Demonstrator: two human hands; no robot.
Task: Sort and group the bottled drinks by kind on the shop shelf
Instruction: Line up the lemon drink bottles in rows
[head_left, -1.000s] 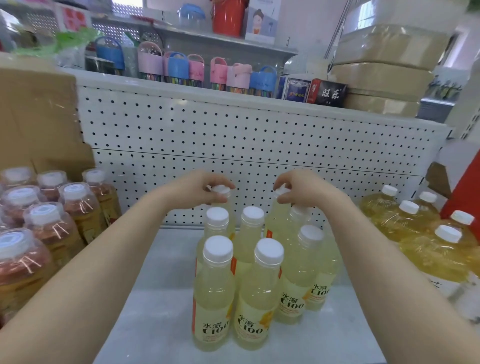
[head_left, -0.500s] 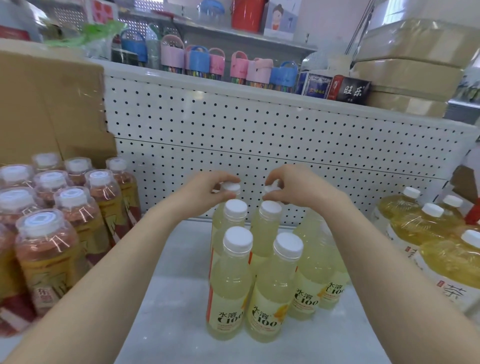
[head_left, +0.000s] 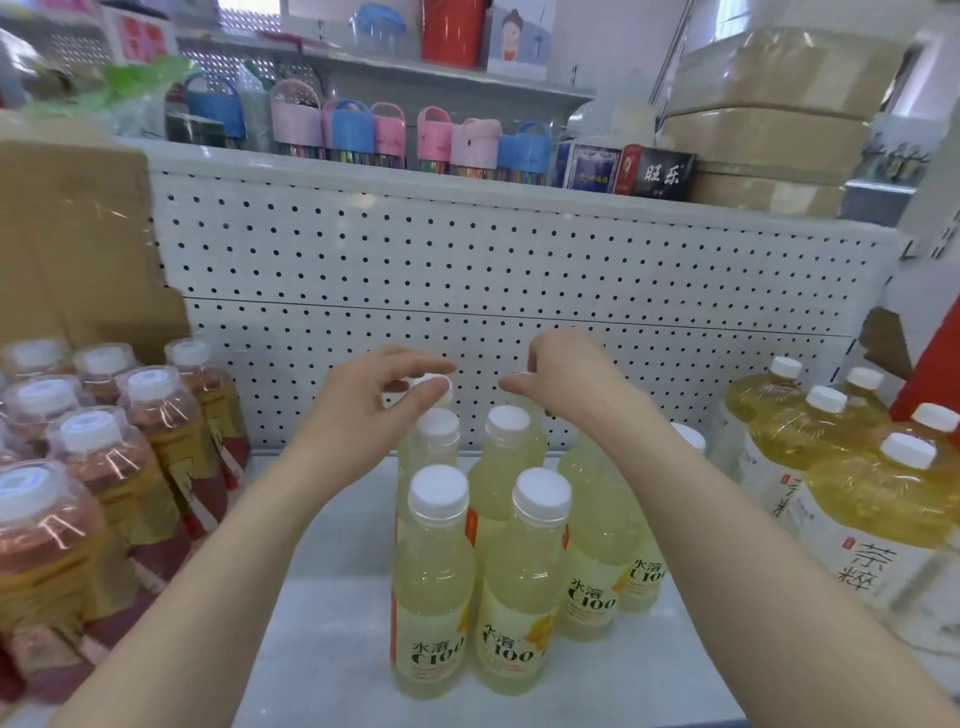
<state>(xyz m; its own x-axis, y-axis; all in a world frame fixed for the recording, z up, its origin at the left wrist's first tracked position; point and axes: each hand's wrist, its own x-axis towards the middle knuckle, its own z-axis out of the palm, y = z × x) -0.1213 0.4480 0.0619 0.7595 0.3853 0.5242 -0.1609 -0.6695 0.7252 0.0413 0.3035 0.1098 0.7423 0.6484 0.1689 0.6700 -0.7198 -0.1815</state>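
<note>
1. Shelf (head_left: 322, 597): white deck, pegboard back, holding lemon bottles (head_left: 431, 561) clustered mid-deck.
2. Left hand (head_left: 363, 415): stretched forward, palm down, thumb and forefinger pinching rear bottle cap (head_left: 435, 383).
3. Right hand (head_left: 571, 379): arched over neighbouring rear bottle, fingers curled; grip hidden, cannot tell.

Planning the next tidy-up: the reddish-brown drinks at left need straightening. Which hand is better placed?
Left, probably. The left hand is on the side of the reddish-brown bottles, with only bare shelf between; the right hand would have to cross over the C100 bottles.
</note>
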